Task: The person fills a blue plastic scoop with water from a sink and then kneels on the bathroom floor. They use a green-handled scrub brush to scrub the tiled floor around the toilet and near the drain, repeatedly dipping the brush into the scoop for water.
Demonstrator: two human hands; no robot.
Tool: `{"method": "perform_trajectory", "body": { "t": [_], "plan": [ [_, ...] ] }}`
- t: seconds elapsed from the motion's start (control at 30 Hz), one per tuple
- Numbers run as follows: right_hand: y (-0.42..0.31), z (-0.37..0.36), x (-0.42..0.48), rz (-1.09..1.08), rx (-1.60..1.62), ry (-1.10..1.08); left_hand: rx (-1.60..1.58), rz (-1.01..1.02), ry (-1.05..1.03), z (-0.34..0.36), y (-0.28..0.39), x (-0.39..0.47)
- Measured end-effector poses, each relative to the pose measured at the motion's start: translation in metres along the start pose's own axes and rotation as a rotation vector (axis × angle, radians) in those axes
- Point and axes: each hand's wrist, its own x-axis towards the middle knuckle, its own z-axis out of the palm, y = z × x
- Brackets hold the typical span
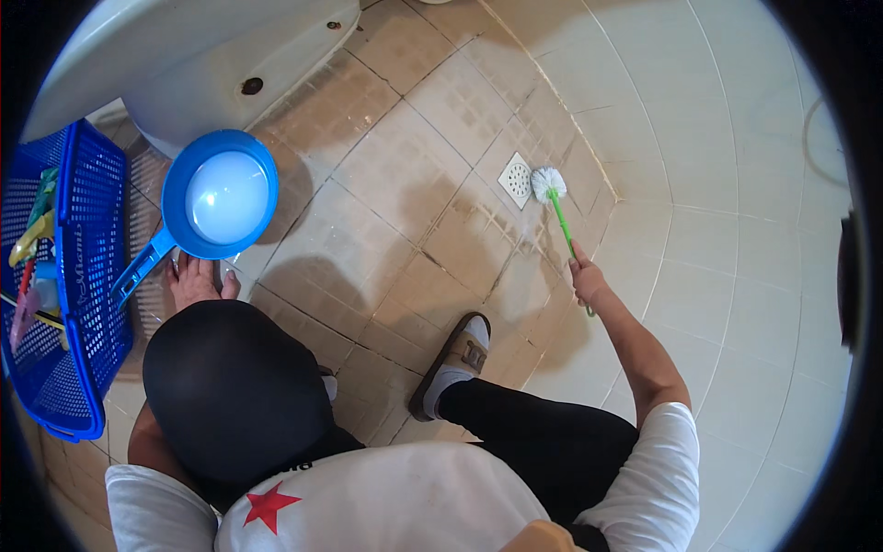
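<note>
My right hand point(588, 279) grips the green handle of a toilet brush point(550, 183). Its white bristle head is at the floor tiles, right beside a square white floor drain point(516, 181). My left hand point(201, 279) is beyond my bent left knee, with thumb and fingers apart. Its fingertips reach the near rim of a blue plastic dipper point(172, 207) and are partly hidden there; whether they touch it I cannot tell. Whitish liquid point(227, 196) fills the dipper's middle, and its handle points towards the blue basket.
A blue perforated plastic basket point(93, 276) with bottles and cleaning items stands at the left. The white ceramic base of a toilet point(200, 90) rises behind it. Wet brown floor tiles point(359, 207) meet a pale tiled wall point(697, 255) on the right. My sandalled foot point(462, 355) is in front.
</note>
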Motion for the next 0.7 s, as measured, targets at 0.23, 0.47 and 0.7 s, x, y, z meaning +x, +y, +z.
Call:
{"method": "perform_trajectory", "body": {
  "t": [0.23,0.47,0.7],
  "plan": [
    [-0.008,0.07,-0.059,-0.883,-0.18,-0.096,0.032,0.0,-0.016,0.002,-0.005,0.001],
    [-0.016,0.003,0.003,-0.154,-0.042,-0.004,0.017,0.04,0.035,0.007,-0.003,0.003],
    [-0.061,0.074,-0.093,-0.897,-0.431,-0.334,0.031,0.022,0.03,0.004,-0.006,0.0]
  ]
}}
